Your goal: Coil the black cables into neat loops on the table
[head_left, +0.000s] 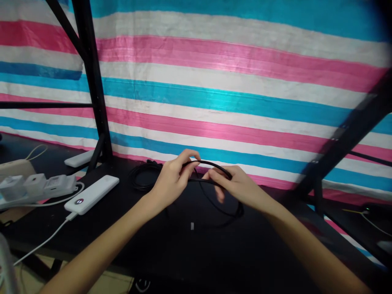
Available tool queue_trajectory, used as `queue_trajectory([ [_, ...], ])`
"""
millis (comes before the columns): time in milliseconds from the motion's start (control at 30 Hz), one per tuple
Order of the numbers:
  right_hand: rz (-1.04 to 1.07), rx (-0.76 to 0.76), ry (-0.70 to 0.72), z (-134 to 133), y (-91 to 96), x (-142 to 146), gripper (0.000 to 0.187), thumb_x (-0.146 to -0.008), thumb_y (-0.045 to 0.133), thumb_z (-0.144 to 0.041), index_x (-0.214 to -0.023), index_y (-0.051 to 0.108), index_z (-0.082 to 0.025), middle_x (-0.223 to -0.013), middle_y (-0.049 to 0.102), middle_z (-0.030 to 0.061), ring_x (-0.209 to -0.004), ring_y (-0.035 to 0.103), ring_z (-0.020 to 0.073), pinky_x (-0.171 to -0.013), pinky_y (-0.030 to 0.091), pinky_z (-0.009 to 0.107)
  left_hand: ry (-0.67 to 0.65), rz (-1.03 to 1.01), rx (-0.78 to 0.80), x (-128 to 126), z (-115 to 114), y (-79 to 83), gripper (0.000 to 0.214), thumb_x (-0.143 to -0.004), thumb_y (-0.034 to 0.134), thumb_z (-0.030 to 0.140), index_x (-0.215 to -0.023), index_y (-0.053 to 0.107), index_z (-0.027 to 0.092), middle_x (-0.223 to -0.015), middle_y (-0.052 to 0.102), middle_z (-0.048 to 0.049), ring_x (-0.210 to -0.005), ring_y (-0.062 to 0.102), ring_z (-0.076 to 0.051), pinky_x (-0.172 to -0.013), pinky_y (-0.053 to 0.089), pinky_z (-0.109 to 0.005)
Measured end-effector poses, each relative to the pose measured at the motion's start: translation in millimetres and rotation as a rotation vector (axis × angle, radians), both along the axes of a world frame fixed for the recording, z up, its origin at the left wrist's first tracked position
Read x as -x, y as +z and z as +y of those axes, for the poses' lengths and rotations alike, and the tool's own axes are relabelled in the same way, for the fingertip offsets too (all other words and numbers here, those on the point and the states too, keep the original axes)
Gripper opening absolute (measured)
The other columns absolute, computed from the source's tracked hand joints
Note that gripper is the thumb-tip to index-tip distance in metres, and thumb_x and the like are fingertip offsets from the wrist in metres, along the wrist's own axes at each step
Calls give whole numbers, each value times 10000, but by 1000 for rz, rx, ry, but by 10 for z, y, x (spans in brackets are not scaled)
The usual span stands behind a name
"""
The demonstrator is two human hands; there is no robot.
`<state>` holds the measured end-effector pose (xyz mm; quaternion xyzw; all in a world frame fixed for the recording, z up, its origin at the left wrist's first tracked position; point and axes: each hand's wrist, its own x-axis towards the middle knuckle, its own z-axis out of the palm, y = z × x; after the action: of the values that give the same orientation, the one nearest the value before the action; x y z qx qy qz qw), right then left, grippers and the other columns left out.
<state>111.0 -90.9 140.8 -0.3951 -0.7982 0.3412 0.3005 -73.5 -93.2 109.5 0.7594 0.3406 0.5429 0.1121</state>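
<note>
A striped pink, white and blue sheet (232,94) fills the far side, with a black metal frame (93,81) standing in front of it on the left and a slanted bar on the right. Below them is the dark tabletop (171,261). Both hands meet above its middle. The left hand (171,179) pinches the black cable (214,165) between thumb and fingers, and the right hand (239,188) is closed on the same cable just beside it.

The work looks like winding the cable, and it seems partly done. One loop arcs between the hands and hangs down to the right, reaching the tabletop. A bundle of dark loops (142,179) lies on the tabletop just left of the left hand, though I cannot tell whether it is the same cable. A small pale plug end (192,226) shows near the hands, so some length is likely left to gather and nothing is tied off yet.

On the left lie a white power bank (92,194) with its lead and a power strip (36,185), well apart from the hands
</note>
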Motion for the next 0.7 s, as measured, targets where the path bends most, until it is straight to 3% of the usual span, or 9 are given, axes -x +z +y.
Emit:
queue_trajectory([
  [67,17,83,-63,6,-40,-42,409,-847,475,-541,-863,622,-160,-386,413,-83,-294,370,66,-335,283,181,-43,-5,65,29,-8,-27,155,-908,456,282,-1021,523,199,-779,609,16,-543,534,-79,-612,439,-224],
  [133,43,94,-112,6,-46,-91,443,-816,491,-583,-775,616,-160,-362,360,-92,-268,286,48,-295,190,174,-102,0,116,76,12,-83,268,-884,501,354,-1116,502,220,-1064,621,-49,-829,617,-140,-804,460,-284],
  [233,94,2,-147,-11,-3,-158,479,-777,534,-601,-595,565,-160,-353,327,-79,-294,243,34,-308,127,183,-178,-111,256,172,94,-230,437,-925,324,488,-1275,431,249,-1335,498,-89,-1221,469,-215,-1040,328,-391],
  [333,151,-91,-180,-38,62,-198,418,-737,608,-560,-617,611,-160,-380,307,-79,-336,220,34,-343,111,199,-83,-132,463,241,193,-441,533,-911,262,557,-1320,425,255,-1380,468,-89,-1302,383,-249,-1090,237,-450],
  [400,186,-157,-231,-50,99,-206,377,-719,638,-531,-641,646,-162,-403,314,-72,-363,219,38,-362,115,209,-40,-43,604,240,236,-595,571,-847,435,571,-1302,460,226,-1335,511,-117,-1254,439,-289,-1051,297,-459],
  [467,209,-219,-284,-48,121,-211,350,-709,656,-503,-607,651,-168,-408,313,-66,-377,219,42,-372,130,219,-116,-3,745,206,256,-727,592,-805,535,527,-1277,476,174,-1169,619,-148,-1028,609,-286,-905,438,-432],
  [567,206,-258,-330,-26,121,-254,324,-698,670,-478,-576,667,-178,-388,304,-63,-375,222,50,-382,162,234,-281,-107,925,155,268,-826,580,-860,477,424,-1331,371,103,-834,699,-114,-589,661,-196,-639,501,-342],
  [633,212,-258,-356,-5,108,-327,317,-690,678,-481,-586,686,-181,-378,300,-63,-372,221,54,-384,169,241,-284,-206,987,168,282,-828,572,-894,412,373,-1365,290,71,-732,694,-88,-490,635,-164,-568,481,-292],
  [700,248,-255,-405,14,102,-428,325,-681,684,-498,-619,704,-180,-374,290,-66,-368,215,55,-378,158,242,-232,-214,1008,227,298,-813,521,-903,384,381,-1311,359,58,-685,688,-77,-456,620,-147,-515,447,-246],
])
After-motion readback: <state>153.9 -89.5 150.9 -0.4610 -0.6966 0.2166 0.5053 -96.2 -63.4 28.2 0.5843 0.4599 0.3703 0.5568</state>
